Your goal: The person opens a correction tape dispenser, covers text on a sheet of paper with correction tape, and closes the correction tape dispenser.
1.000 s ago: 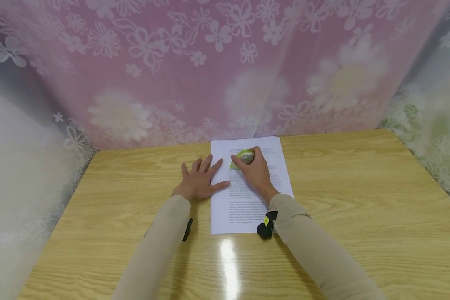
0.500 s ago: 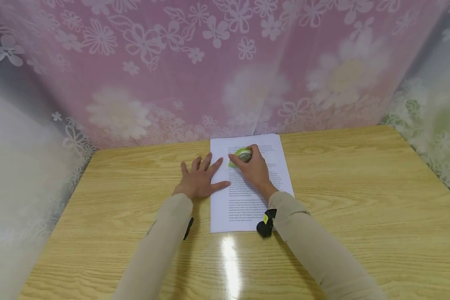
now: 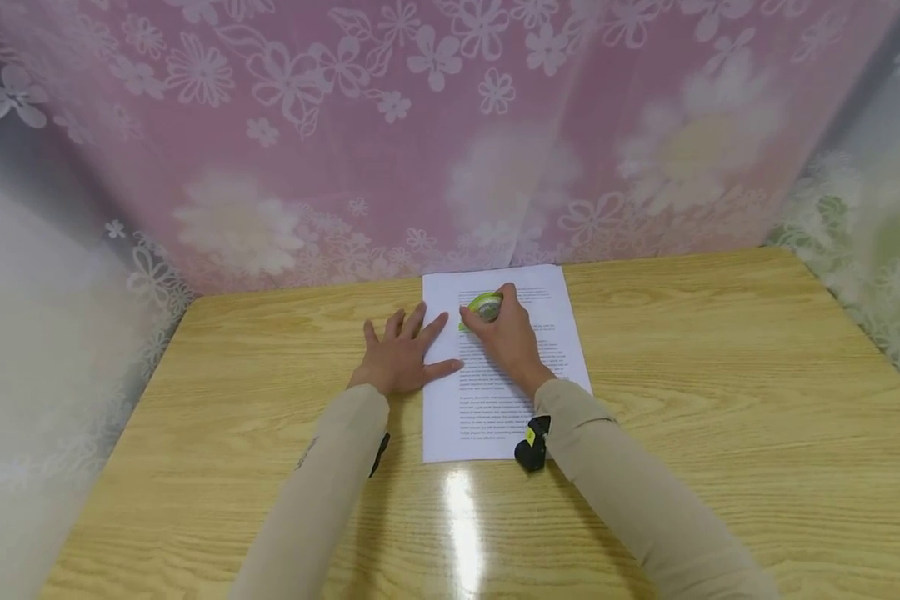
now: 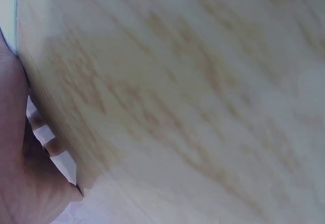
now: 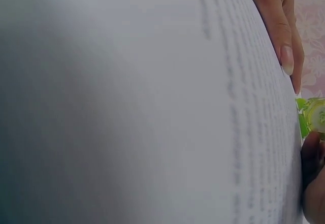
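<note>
Item one: green device point(image 3: 483, 310), fitted with a round clear window, held at the upper part of the printed paper, near the left edge of its text. It was gripped between the thumb and bent fingers of the right hand point(image 3: 512, 337); whether its tip was pressed to the page could not be told.

Item two: printed paper point(image 3: 441, 429), laid on the wood-grained surface point(image 3: 720, 375), its far edge placed by the pink floral backdrop point(image 3: 360, 158).

Item three: left hand point(image 3: 397, 362), laid flat, its fingers straight and widely spread, nothing grasped. The tips of thumb and forefinger were rested on the paper's left part; the palm was placed beside it, over the surface.

Item four: beige sleeves point(image 3: 637, 479), by which both forearms were covered. A black wrist device point(image 3: 530, 450) was worn at the right cuff, near the paper's lower right corner.
</note>
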Demonstrator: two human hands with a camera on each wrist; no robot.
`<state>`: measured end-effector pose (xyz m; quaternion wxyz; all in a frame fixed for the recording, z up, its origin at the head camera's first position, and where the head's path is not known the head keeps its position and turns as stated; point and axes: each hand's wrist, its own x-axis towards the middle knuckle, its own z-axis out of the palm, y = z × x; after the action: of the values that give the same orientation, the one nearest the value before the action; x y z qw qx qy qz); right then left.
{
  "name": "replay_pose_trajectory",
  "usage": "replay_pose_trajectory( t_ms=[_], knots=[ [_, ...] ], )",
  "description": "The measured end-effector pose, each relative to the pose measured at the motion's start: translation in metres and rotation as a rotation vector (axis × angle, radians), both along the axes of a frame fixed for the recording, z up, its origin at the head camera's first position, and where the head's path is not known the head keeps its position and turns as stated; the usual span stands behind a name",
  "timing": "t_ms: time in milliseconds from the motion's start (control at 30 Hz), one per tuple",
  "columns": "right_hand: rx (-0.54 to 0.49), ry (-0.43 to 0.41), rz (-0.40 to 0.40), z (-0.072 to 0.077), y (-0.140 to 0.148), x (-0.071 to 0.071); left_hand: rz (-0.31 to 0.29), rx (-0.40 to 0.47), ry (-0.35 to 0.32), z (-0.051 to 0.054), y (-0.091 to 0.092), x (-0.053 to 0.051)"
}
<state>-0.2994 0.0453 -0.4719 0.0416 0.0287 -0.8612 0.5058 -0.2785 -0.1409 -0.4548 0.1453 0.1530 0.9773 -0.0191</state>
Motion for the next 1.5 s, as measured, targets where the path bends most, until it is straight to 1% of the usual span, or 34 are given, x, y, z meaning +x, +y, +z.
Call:
replay_pose_trajectory(
  t_ms=[267,400,567,667,867,1000,1233,1500],
  knots=[
    [-0.005,-0.008,-0.002,0.002,0.005,0.000,-0.022,-0.046,0.040,0.003,0.003,0.002],
    [-0.002,-0.015,0.010,0.004,0.005,0.001,-0.024,-0.094,0.062,0.002,0.004,0.003],
    [0.052,-0.021,0.002,0.006,0.003,0.002,-0.021,-0.139,0.091,0.004,0.005,0.005],
    [0.075,-0.023,-0.003,0.007,0.004,0.002,-0.024,-0.141,0.107,0.005,0.007,0.006],
    [0.048,-0.003,0.000,0.005,0.007,0.002,-0.038,-0.161,0.118,0.006,0.009,0.007],
    [0.048,0.008,-0.002,0.005,0.010,0.002,-0.041,-0.177,0.128,0.007,0.009,0.008],
    [0.048,-0.003,0.008,0.006,0.013,0.003,-0.033,-0.168,0.130,0.005,0.009,0.007],
    [0.057,0.001,0.010,0.007,0.019,0.002,-0.033,-0.166,0.141,0.008,0.008,0.008]
  ],
)
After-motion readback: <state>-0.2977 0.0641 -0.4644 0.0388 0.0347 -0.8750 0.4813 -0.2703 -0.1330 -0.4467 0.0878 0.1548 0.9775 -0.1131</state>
